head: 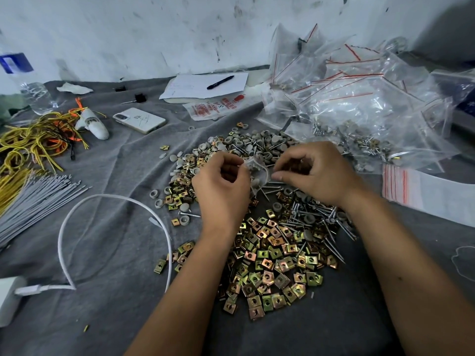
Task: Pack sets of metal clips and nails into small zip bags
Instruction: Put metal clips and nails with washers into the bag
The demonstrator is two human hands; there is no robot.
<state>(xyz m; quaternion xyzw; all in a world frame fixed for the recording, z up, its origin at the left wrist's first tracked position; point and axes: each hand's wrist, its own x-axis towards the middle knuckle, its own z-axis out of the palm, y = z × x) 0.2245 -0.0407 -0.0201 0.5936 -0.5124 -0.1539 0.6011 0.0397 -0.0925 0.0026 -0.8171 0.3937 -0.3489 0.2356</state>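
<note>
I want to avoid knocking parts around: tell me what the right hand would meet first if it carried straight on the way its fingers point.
The right hand points left, toward the small zip bag it pinches together with the left hand. Past the bag, it would probably meet the left hand's fingers; depth is hard to judge.

Both hands (222, 186) (312, 173) raised close together, fingers curled, pinching

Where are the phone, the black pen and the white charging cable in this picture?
phone (140, 120): head view, middle of its white back.
black pen (220, 82): head view, middle of its barrel, on the paper.
white charging cable (77, 209): head view, left side of its loop.
</note>
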